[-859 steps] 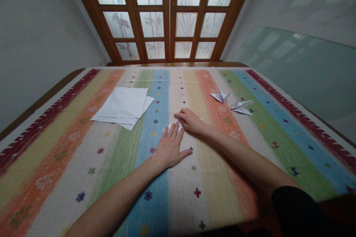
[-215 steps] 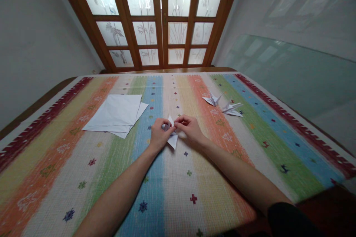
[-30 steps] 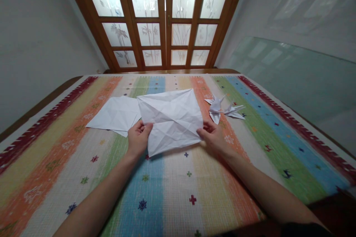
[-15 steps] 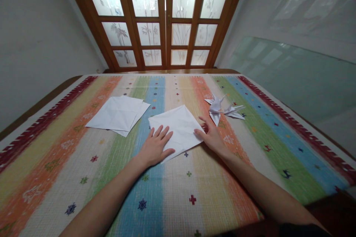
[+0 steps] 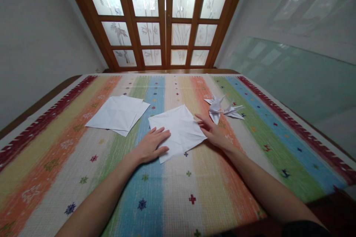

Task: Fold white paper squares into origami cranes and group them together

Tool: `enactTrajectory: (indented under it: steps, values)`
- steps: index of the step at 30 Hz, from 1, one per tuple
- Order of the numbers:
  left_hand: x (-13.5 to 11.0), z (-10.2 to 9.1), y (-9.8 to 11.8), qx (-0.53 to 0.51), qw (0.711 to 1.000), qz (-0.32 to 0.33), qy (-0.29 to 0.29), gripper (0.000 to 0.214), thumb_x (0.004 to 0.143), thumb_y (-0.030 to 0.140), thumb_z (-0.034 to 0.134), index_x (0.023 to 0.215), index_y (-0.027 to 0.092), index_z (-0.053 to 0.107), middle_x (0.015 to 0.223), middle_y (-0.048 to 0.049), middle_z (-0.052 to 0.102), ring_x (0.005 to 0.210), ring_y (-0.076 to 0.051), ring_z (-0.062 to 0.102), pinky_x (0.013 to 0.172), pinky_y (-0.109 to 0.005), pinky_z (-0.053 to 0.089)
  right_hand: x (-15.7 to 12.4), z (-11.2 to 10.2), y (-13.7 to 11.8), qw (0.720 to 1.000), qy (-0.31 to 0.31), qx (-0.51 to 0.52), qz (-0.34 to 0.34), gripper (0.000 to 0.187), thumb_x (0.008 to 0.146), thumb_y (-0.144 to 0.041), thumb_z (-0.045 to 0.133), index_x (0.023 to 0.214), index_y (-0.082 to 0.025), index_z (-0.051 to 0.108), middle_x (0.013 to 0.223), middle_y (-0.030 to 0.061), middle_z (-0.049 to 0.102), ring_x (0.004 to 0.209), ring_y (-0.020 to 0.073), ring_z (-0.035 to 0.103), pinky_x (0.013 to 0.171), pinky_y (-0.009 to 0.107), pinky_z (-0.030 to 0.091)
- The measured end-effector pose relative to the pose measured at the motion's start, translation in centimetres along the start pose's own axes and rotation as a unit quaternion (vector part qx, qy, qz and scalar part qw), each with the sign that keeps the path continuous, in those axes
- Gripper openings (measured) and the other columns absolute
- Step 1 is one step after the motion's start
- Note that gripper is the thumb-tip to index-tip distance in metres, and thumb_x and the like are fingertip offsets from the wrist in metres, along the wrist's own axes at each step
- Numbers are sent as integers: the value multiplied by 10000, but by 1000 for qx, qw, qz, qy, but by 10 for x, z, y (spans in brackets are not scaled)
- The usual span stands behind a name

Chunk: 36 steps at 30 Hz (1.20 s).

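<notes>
A white sheet of paper [image 5: 182, 129] with crease lines lies on the striped tablecloth in front of me, one corner pointing away. My left hand [image 5: 152, 145] rests open on its left side, fingers stretched out and thumb apart. At the sheet's right edge is my right hand [image 5: 211, 130], open, its fingers reaching toward the far right side of the paper and partly hidden behind it. Nothing appears gripped in either hand.
Left of the sheet lies a small stack of white paper [image 5: 116, 113]. Folded white paper cranes [image 5: 218, 109] stand beyond my right hand. The striped tablecloth [image 5: 191, 189] covers the table. Behind it are wooden doors [image 5: 166, 37] with frosted panes.
My right hand has let go of the paper's right corner, which now lies flatter, and its fingers have straightened. My left hand has slid slightly left and toward me.
</notes>
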<state>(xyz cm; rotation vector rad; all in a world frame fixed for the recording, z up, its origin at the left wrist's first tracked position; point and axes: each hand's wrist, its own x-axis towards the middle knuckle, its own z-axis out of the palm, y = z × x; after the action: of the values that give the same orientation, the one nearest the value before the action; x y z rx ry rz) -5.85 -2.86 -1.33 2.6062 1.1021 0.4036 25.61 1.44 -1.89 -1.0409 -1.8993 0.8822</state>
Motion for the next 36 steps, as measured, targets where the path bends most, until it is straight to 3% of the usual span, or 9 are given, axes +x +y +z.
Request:
enactTrajectory:
  steps: [6,11,16,19,21,26,30,33,36]
  values:
    - [-3,-4,-8,-84,995,27,38,580,936,564,378,1354,183,508,1350,-127,587,1308,-270,495,1133,-496,323,9,-4,15,949,-58,-281,-131,314,869,-262,613,1175,-289,676,1407,92,533,1367,301,390,1079,571,334]
    - [-6,-5,-8,-180,980,27,83,755,872,740,285,1309,183,548,1301,-140,618,1207,-301,576,1083,-501,381,4,-1,15,948,-109,-262,-146,287,854,-165,542,1074,-259,700,1182,76,693,1252,276,523,1045,581,343]
    - [-7,-1,-14,-373,915,-24,155,976,746,881,219,1341,162,508,1170,-173,681,1101,-319,633,972,-438,465,-5,7,2,982,-35,-174,-67,240,911,-239,457,926,-205,694,954,82,717,945,235,639,914,463,464]
    - [-6,2,-15,-461,861,-54,208,1051,705,912,233,1397,143,419,1125,-176,690,1036,-315,657,922,-432,485,-8,14,-8,987,25,-155,28,263,912,-343,459,821,-179,643,769,48,660,731,207,600,685,344,495]
    - [-3,3,-14,-469,855,-68,211,1075,697,905,325,1441,129,336,1089,-166,696,999,-309,667,895,-433,497,-8,19,-13,984,63,-152,66,260,893,-379,480,820,-171,619,705,26,617,658,194,567,609,311,468]
    - [3,5,-7,-225,928,-180,235,884,812,563,618,1492,165,217,1150,-131,667,1030,-278,655,951,-465,479,-7,26,-13,966,136,-201,86,493,815,-347,579,1247,-115,525,791,55,634,697,233,590,684,386,509]
    - [7,6,1,55,951,-153,262,700,872,394,576,1473,169,296,1487,-187,401,1372,-330,387,1105,-513,340,-8,28,-6,932,162,-324,32,774,794,-317,599,1466,-87,291,1241,207,572,1156,355,540,973,548,438]
    - [9,5,10,163,965,-107,178,588,912,414,519,1438,183,396,1550,-157,318,1457,-344,214,1161,-557,209,-12,31,-7,917,65,-393,-38,657,865,-271,505,1480,-150,307,1505,184,364,1407,337,309,1104,563,315]
    - [15,6,19,182,978,-85,46,599,927,520,455,1430,195,430,1538,-139,350,1452,-342,232,1161,-591,161,-14,35,-13,899,-82,-422,-85,522,944,-315,413,1449,-184,393,1524,146,370,1428,300,298,1141,548,265]
